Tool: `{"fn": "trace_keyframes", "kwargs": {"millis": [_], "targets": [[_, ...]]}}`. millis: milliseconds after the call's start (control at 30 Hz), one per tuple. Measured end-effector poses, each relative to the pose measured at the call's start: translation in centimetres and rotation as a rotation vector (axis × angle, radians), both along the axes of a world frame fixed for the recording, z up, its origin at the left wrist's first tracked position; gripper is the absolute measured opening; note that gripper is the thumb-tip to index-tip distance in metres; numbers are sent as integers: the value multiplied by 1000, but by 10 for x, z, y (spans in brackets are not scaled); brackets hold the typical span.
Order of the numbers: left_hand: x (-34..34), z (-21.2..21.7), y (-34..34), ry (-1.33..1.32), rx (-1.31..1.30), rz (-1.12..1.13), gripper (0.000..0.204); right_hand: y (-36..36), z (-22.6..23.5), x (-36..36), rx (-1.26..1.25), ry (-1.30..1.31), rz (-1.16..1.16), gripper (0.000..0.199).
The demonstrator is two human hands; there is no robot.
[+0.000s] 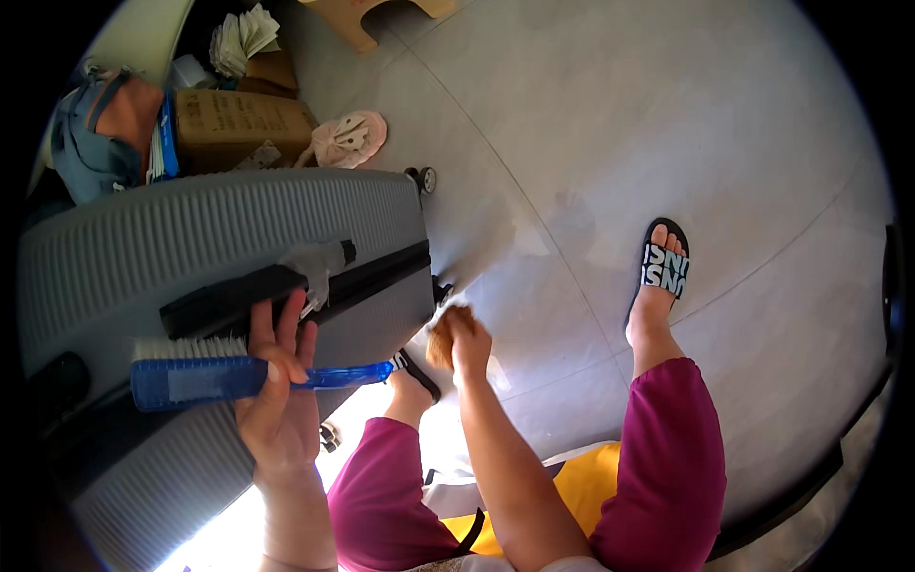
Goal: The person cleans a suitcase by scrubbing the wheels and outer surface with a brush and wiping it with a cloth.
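Grey tiled floor (pixel 591 124), ribbed grey suitcase (pixel 191 238), left hand (pixel 278 400) gripping blue brush (pixel 229 377), right hand (pixel 465 336) clutching perhaps a brown cloth (pixel 440 341)

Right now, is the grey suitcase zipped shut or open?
Shut, apparently: the grey suitcase has both ribbed shells meeting along its dark zip band, no gap showing. The left hand hides part.

suitcase (pixel 191 238) cut off at left rim | cloth (pixel 440 338) mostly hidden in right hand (pixel 467 336) | left foot (pixel 412 381) half behind suitcase corner
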State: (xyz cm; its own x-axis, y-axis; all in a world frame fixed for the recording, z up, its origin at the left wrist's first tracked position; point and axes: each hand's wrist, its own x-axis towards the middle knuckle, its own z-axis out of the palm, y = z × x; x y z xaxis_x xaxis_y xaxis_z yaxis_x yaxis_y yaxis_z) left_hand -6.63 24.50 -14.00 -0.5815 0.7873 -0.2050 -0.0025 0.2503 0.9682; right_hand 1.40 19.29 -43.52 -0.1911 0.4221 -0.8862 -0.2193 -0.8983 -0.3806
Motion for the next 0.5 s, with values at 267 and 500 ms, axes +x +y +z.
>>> {"fn": "trace_keyframes", "kwargs": {"millis": [267, 500], "targets": [[3, 1, 3, -58, 2, -13, 22, 17, -28, -20, 163, 68, 349, 44], [13, 4, -16, -169, -15, -17, 19, 5, 12, -2, 81, 214, 65, 34]]}}
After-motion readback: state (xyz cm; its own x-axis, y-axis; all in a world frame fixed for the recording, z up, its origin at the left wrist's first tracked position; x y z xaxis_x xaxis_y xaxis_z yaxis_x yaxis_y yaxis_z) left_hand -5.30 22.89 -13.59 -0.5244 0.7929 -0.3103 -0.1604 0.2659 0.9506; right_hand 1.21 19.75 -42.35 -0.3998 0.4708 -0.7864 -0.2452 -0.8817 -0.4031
